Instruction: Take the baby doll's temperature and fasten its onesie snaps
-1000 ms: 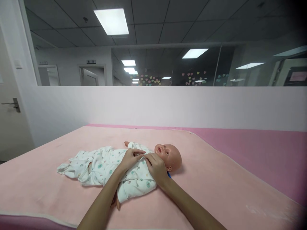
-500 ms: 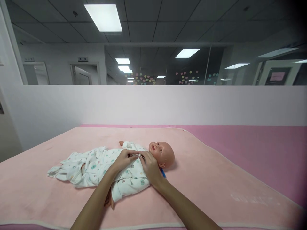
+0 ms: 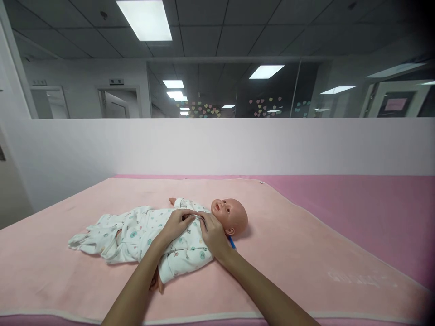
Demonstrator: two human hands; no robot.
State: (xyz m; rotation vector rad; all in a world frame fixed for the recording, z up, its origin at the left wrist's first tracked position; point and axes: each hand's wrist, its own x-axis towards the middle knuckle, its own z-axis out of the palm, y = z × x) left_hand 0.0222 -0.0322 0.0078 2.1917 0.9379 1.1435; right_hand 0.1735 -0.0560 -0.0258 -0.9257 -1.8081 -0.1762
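Observation:
A baby doll [image 3: 234, 215] lies on its back, its bald head to the right and its legs to the left. It wears a white printed baby outfit [image 3: 142, 233]. On the chest, my left hand [image 3: 178, 224] pinches the front edge of the outfit between thumb and fingers. My right hand [image 3: 212, 231] meets it there, fingers closed on the same edge just below the doll's chin. The fingertips of both hands almost touch, and what lies under them is partly hidden. A small blue strip [image 3: 232, 242] shows beside the doll's neck.
Beneath the doll spreads a peach-coloured pad [image 3: 306, 253] with a pale border, laid over a pink surface [image 3: 356, 203]. A low white wall [image 3: 217, 145] with a glass window above it stands behind. Faint white marks show on the pad's right side.
The whole view has shifted very slightly. Both hands stay on the outfit's chest, with only small finger movements, the left fingers curling a little closer.

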